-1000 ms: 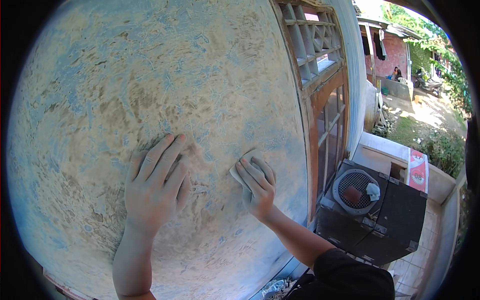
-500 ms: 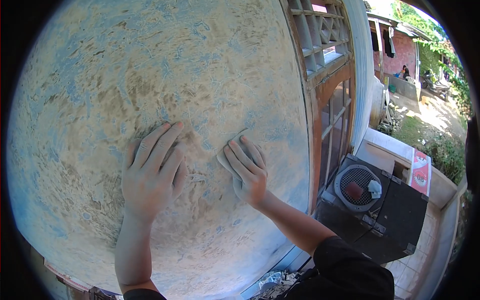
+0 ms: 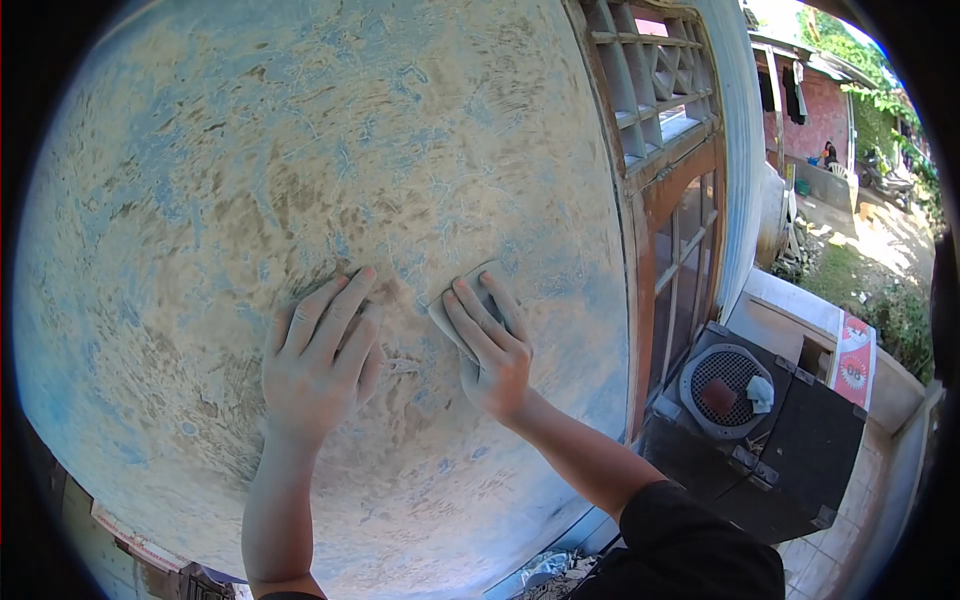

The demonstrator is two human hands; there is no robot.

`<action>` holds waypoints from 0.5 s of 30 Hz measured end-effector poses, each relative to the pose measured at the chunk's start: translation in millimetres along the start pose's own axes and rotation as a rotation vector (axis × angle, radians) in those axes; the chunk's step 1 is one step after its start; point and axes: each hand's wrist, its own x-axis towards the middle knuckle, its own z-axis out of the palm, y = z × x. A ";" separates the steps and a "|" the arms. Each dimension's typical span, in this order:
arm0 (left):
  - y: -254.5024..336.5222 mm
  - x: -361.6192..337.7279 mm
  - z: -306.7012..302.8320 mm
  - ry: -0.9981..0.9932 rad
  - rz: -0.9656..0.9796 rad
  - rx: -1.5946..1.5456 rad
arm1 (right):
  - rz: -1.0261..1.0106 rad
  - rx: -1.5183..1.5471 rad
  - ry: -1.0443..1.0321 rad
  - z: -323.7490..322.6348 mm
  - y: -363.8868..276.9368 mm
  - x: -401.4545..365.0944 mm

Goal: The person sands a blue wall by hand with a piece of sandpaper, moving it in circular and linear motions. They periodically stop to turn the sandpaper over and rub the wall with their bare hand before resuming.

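A large wall (image 3: 480,110) with worn, patchy blue and beige paint fills most of the view. My left hand (image 3: 322,370) lies against it with fingers stretched upward, palm side to the surface; no object shows under it. To its right, my right hand (image 3: 497,355) presses a thin folded sheet, which looks like sandpaper (image 3: 440,316), flat on the wall. The sheet's edges stick out beside the fingers, while the rest is hidden beneath them. Pale dust coats both hands.
Right of the wall is a wooden door frame (image 3: 640,330) with a lattice vent (image 3: 655,85) above. A black speaker box (image 3: 810,430) stands below it, with a red-brown piece and a white cloth (image 3: 760,394) on its round grille. Debris (image 3: 550,568) lies at the wall's foot.
My left hand has slid slightly down and right on the wall. My right hand has shifted a little up and left with the sandpaper. The camera view has turned slightly.
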 end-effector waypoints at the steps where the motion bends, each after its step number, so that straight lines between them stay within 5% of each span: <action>1: -0.5 -0.7 0.6 0.005 0.017 0.003 | 0.005 -0.003 0.017 -1.9 4.3 0.8; 8: -1.3 -5.4 6.1 -0.014 0.010 0.001 | -0.196 0.025 -0.043 -17.4 59.7 -37.3; 15: 1.1 -1.3 4.3 0.012 0.031 0.050 | -0.213 -0.008 -0.114 -25.1 25.9 10.5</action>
